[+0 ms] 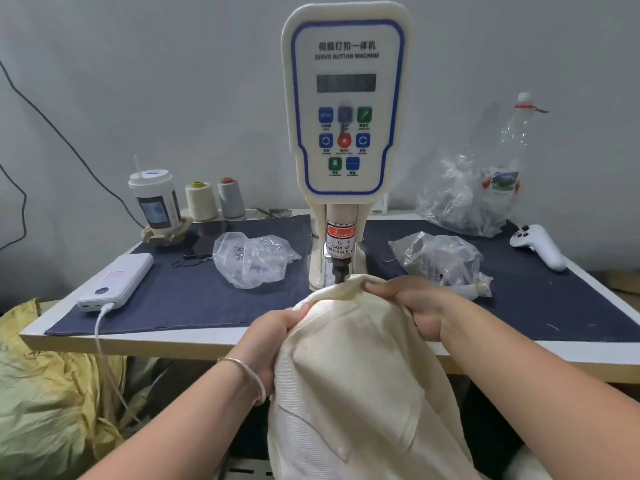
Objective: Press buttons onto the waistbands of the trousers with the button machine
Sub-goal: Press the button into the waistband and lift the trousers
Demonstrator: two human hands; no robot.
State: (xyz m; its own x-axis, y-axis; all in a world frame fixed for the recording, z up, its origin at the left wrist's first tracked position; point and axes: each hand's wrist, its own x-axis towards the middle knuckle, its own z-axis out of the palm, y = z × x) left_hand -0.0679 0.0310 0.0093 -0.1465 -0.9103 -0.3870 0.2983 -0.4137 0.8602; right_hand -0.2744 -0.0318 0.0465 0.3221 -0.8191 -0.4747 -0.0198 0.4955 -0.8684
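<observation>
Both hands are pinching the cream trousers [349,375]: the left hand [277,327] and right hand [412,303] are holding the waistband edge just under the button machine's [346,109] pressing tip [338,271]

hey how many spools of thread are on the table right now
2. A cream spool and a grey spool stand side by side at the table's back edge, between the lidded cup and the button machine. The bags could hide more.

Trousers [349,393] – cream ribbed cloth, matt; button machine [346,98] – smooth glossy plastic w/ dark metal punch
</observation>
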